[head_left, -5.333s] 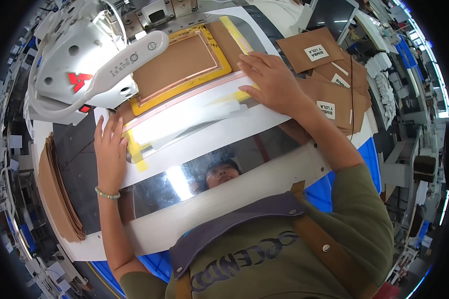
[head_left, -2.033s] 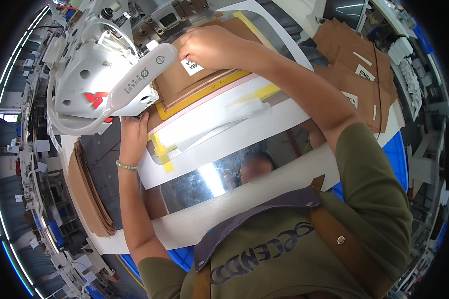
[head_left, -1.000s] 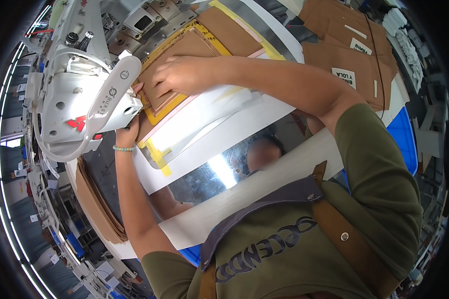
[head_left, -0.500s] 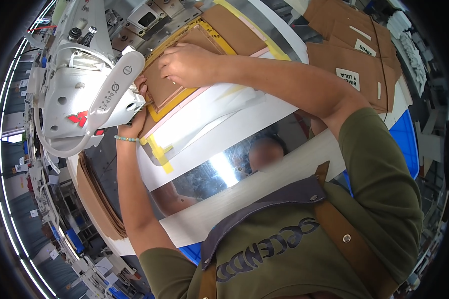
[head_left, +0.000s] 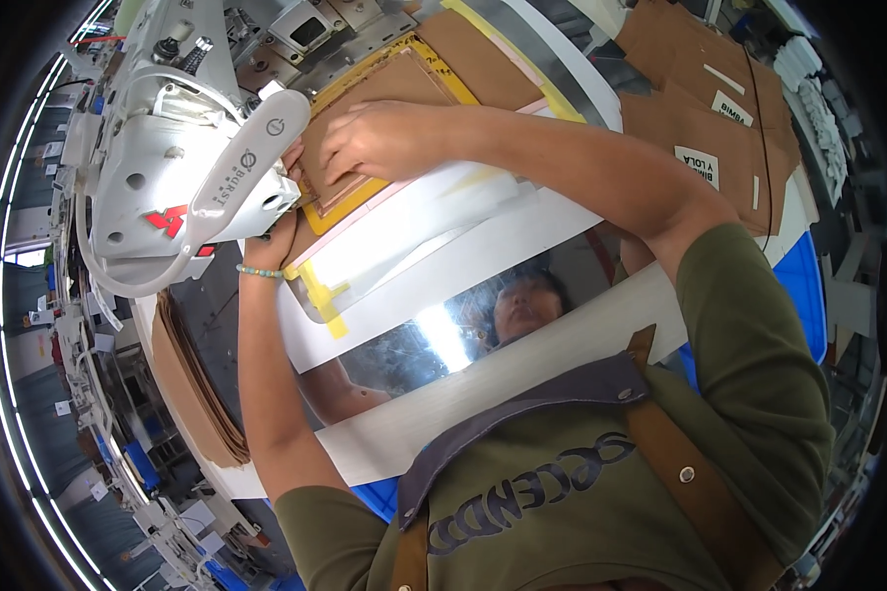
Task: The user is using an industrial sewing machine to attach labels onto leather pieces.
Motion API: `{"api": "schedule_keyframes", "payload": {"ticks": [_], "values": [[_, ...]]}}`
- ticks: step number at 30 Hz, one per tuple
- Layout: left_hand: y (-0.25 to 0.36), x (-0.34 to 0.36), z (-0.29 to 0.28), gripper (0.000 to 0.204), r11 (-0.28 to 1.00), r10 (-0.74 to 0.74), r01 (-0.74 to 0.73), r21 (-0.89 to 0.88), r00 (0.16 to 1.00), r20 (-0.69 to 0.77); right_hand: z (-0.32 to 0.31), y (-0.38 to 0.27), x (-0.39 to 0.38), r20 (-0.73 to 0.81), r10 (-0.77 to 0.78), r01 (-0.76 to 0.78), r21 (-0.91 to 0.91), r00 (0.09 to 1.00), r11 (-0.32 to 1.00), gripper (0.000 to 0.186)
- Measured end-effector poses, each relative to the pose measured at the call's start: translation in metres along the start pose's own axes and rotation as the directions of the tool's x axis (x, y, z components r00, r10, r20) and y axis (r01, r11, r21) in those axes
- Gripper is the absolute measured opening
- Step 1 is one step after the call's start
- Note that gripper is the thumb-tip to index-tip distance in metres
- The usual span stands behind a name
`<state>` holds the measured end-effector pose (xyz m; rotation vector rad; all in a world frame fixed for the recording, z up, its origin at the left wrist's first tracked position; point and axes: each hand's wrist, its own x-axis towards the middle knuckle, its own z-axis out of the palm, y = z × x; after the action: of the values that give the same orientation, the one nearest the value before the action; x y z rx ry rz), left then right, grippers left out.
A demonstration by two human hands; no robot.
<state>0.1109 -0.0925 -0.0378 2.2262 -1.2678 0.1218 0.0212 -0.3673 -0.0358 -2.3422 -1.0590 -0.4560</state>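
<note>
A brown fabric panel [head_left: 375, 87] lies under the sewing machine's head [head_left: 182, 182], framed by a yellow rectangular template [head_left: 360, 195] with markings along its far edge. My right hand [head_left: 389, 143] rests on the panel, its fingers bent a little and spread over the surface, holding nothing I can see. On the left, my left hand [head_left: 284, 222] reaches in beside the machine head, which covers much of it. Its visible fingertips lie stretched out at the template's left edge. The needle area is hidden behind the white machine casing and lamp arm [head_left: 246, 158].
Brown pieces with white labels [head_left: 705, 148] are piled at the right. A stack of brown pieces [head_left: 197, 384] lies at the left. In front of the template are a clear sheet with yellow tape [head_left: 322, 295] and a shiny metal plate [head_left: 394, 360]. A blue bin [head_left: 798, 286] stands at the right.
My right hand has slid slightly toward me over the panel. My left hand stays beside the machine head. The whole view has shifted a little.
</note>
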Motion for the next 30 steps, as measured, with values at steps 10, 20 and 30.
{"api": "schedule_keyframes", "payload": {"ticks": [10,20,30], "values": [[-0.051,-0.023,0.000,0.032,0.987,-0.058,0.050,0.156,0.997,0.049,-0.012,-0.010,0.014,0.200,-0.041,0.053,-0.052,0.979,0.997,0.041],[-0.024,-0.007,-0.009,0.030,0.993,-0.017,0.012,0.117,0.999,0.042,-0.012,-0.018,0.030,0.358,0.097,-0.056,-0.124,0.929,0.991,0.037],[-0.020,-0.010,-0.007,0.030,0.997,-0.071,0.070,0.045,0.997,0.040,-0.005,-0.012,0.028,0.301,0.066,-0.069,0.001,0.951,0.998,0.030]]}}
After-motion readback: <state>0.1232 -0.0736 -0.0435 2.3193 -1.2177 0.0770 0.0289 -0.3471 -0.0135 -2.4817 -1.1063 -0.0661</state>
